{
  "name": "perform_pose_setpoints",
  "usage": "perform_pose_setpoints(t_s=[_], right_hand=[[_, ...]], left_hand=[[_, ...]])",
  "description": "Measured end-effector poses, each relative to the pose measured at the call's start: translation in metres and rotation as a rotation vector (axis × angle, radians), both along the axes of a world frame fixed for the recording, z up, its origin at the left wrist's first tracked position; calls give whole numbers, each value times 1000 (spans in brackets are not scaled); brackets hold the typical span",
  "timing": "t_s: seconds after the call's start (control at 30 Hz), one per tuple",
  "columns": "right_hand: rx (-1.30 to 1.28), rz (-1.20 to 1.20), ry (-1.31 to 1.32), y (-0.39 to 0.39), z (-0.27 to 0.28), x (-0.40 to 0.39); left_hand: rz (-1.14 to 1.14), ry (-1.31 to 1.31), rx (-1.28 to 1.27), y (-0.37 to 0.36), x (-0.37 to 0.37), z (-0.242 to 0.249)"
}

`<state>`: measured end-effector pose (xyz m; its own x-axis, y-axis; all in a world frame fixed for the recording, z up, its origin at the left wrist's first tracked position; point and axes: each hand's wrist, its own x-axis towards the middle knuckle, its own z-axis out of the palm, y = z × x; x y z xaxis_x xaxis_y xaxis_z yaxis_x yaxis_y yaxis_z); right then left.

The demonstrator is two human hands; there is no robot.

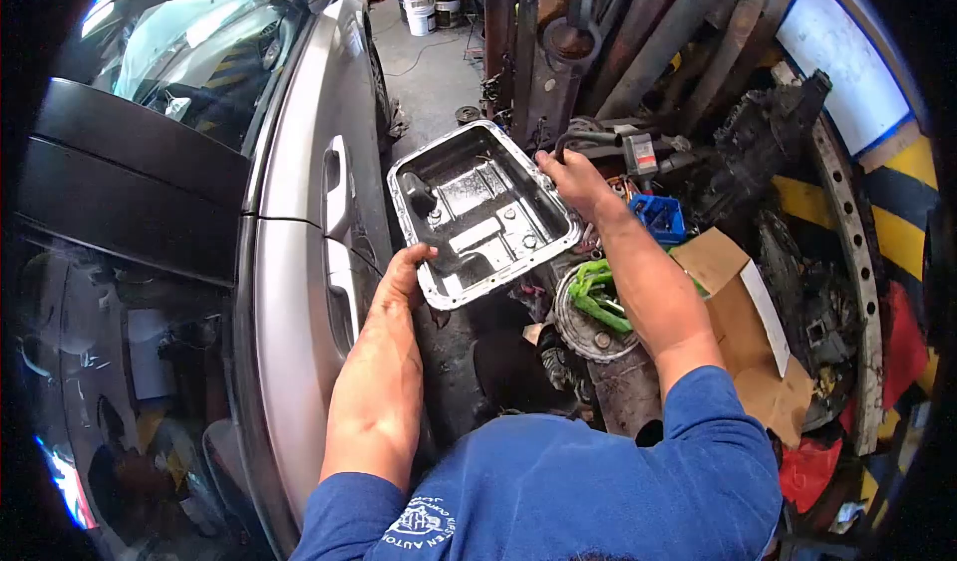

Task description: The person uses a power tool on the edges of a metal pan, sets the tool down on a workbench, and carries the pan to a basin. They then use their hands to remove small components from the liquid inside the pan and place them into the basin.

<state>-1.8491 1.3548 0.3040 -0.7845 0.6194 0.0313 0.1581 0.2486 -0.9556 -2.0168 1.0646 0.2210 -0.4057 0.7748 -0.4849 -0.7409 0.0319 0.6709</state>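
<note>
A metal oil pan [469, 224] is held up between my two hands, its hollow inside tilted toward me. Its pale flange with bolt holes runs all round, and the inside looks dark and wet. My left hand [401, 274] grips the near left corner, thumb over the rim. On the far right edge, my right hand [578, 182] is closed with the thumb on the flange. The fingers of both hands are mostly hidden under or behind the pan.
A silver car [294, 262] stands close on the left. To the right are a blue plastic basket [658, 218], a round metal housing [588, 337] with a green cord-like bundle [598, 297], and a cardboard box [743, 312]. Rusty pipes [648, 47] lean behind; white buckets [421, 12] stand farther off.
</note>
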Motion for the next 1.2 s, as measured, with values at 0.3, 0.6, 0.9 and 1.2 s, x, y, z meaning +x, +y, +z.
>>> perform_pose_setpoints(t_s=[0.3,0.6,0.9,1.2], right_hand=[[324,-43,-55,119,27,-122],[1545,-510,533,208,69,-222],[1622,-643,522,269,36,-291],[1633,-678,263,264,34,-280]], left_hand=[[-4,-63,149,78,-118,-51],[73,-85,62,169,-257,-117],[162,-139,-43,240,-324,-136],[102,-170,-160,321,-387,-195]])
